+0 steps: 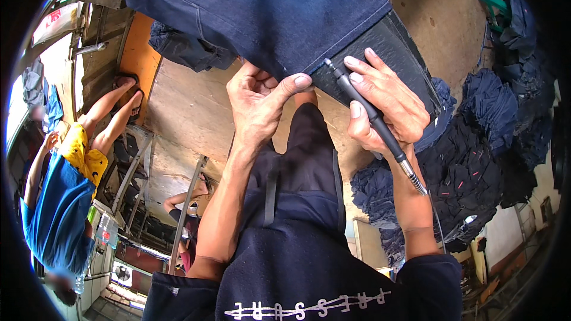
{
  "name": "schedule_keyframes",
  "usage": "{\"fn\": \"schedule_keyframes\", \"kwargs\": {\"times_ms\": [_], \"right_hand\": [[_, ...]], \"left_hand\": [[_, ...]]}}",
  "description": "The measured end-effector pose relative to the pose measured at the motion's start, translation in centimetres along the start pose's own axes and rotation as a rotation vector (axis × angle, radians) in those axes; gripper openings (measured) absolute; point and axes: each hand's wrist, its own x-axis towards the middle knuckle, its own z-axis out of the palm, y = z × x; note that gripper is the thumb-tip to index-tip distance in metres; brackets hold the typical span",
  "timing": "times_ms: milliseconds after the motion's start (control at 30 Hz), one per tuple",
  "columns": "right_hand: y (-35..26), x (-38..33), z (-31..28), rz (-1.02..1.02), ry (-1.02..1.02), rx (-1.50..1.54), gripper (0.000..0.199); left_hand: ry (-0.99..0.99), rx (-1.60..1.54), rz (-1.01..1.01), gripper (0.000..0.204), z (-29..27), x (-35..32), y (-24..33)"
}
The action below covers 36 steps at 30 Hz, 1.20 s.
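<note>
Dark blue denim garment (267, 12) is drawn over a flat black board (380, 53), whose scuffed end sticks out beyond the stitched hem. My left hand (262, 98) pinches the hem's near corner between thumb and curled fingers. In my right hand (386, 101) is a black pen-shaped rotary handpiece (372, 113), with a spring collar and a thin cable at its rear. Its metal tip meets or almost meets the hem edge; contact is too small to tell. The right fingers rest over the board.
Heaps of dark cloth (464, 166) and blue denim (491, 107) lie on the right, near a green stool (495, 3). To the left sits a person in a blue shirt (59, 202), beside an orange panel (140, 59). Another person's arm (184, 196) shows behind a metal bar (187, 214).
</note>
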Motion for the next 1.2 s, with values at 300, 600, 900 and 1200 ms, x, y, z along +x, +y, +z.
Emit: {"fn": "schedule_keyframes", "kwargs": {"times_ms": [300,600,900,1200], "right_hand": [[1.0,0.6,0.2,0.042,0.052,-0.049,0.026],[1.1,0.6,0.4,0.022,0.035,-0.025,0.027],[0.7,0.6,0.2,0.029,0.017,-0.041,0.026],[0.8,0.5,0.7,0.01,0.008,-0.022,0.026]], "left_hand": [[-0.021,-0.048,0.02,0.039,0.0,1.5,-0.5],[-0.009,-0.051,-0.003,0.041,-0.2,1.4,-0.4],[0.017,-0.154,0.043,0.038,0.3,1.4,-0.8],[0.004,-0.105,0.006,0.034,-0.5,1.5,-1.3]]}}
